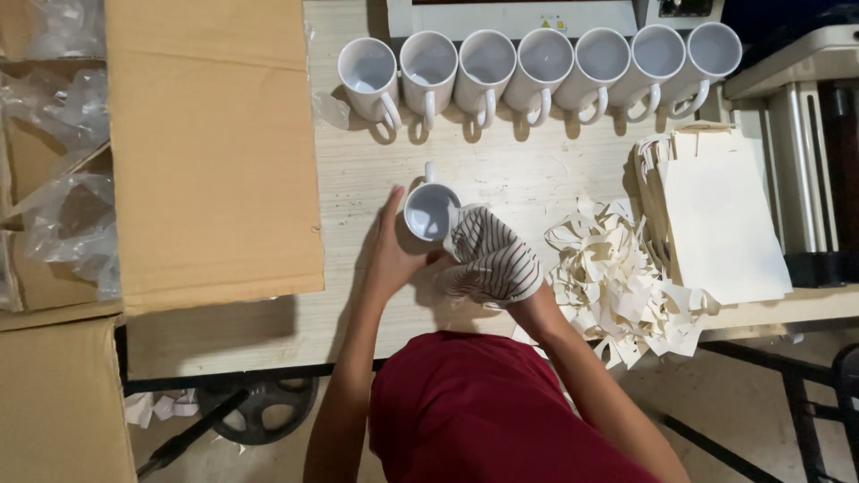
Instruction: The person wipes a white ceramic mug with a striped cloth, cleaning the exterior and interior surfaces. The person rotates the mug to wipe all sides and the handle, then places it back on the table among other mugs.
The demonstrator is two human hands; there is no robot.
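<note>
On the worktop (501,179), my left hand (394,255) fingers wrapped around a white mug (430,212), my right hand (492,259) gripping a striped cloth (499,268) against it, seven mugs (544,63) lined behind.

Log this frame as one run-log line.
left hand: grip on white mug | right hand: striped cloth against mug | seven mugs rowed behind | paper scraps right

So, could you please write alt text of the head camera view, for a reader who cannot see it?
A person's left hand steadies a white mug on a pale table while the right hand, wrapped in a striped cloth, touches it. Seven white mugs stand in a row behind, with paper scraps at right.
</note>
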